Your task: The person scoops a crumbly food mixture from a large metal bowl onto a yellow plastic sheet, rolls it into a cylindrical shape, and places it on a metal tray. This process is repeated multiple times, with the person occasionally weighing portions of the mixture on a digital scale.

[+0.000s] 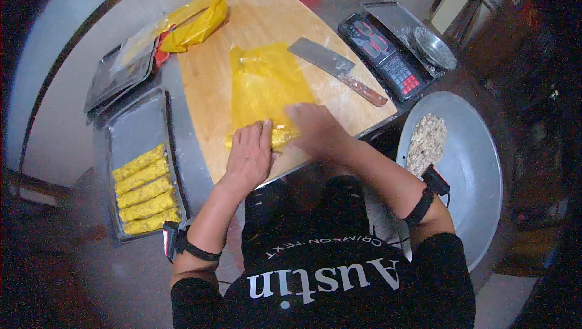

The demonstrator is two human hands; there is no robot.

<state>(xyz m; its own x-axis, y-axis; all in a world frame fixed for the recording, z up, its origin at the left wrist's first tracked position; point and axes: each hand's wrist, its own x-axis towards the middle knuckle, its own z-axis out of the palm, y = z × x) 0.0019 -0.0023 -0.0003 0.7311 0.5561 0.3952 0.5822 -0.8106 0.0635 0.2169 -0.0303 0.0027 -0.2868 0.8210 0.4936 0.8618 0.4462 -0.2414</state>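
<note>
A sheet of yellow plastic film (273,88) lies on the wooden board (254,15), its near end wrapped around a roll (283,137) at the board's front edge. My left hand (251,149) presses flat on the left part of this roll, fingers pointing away from me. At the roll's right end is my right hand (318,129), blurred, with its fingers bent; whether it grips the film cannot be made out. Beyond my right hand lies a cleaver (323,56) with a wooden handle.
Several yellow-wrapped rolls (148,197) lie in a metal tray (136,124) at left, with another tray (109,79) behind. Crumpled yellow plastic (200,27) covers the board's far left corner. A digital scale (386,56) stands at right, near a large metal wok (473,179) holding a pale mixture (427,145).
</note>
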